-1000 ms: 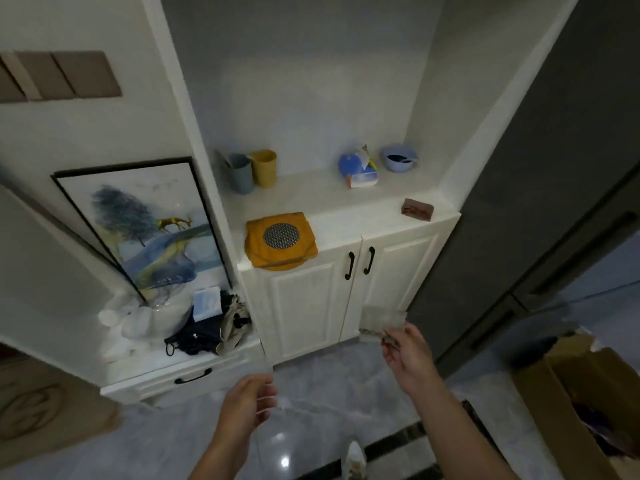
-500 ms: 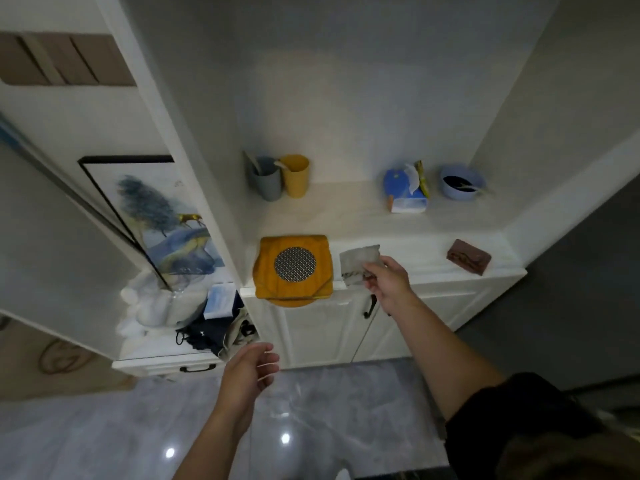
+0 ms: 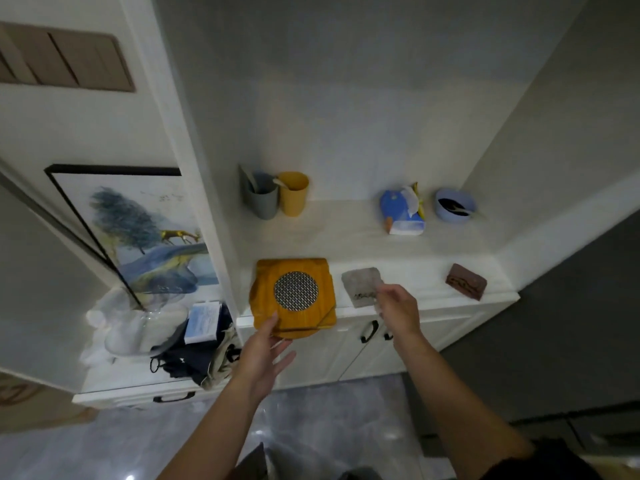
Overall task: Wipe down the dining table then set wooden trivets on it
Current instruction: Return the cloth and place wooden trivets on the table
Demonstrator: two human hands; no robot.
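Reaching: left hand (image 3: 263,358), fingers apart, at front edge of wooden trivets (image 3: 294,296); best slid beneath, stack lifted level. Right hand (image 3: 398,313) at grey cloth (image 3: 362,285), grip untellable.

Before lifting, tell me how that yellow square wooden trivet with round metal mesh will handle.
Probably stiff: the yellow wooden trivet looks thick. Seemingly stacked, so layers may slide. Overhanging the white counter, it could tip.

Left grip (image 3: 262,356) at stacked wooden trivets (image 3: 294,271); right grip (image 3: 400,311) by gray cloth (image 3: 360,282), perhaps in contact.
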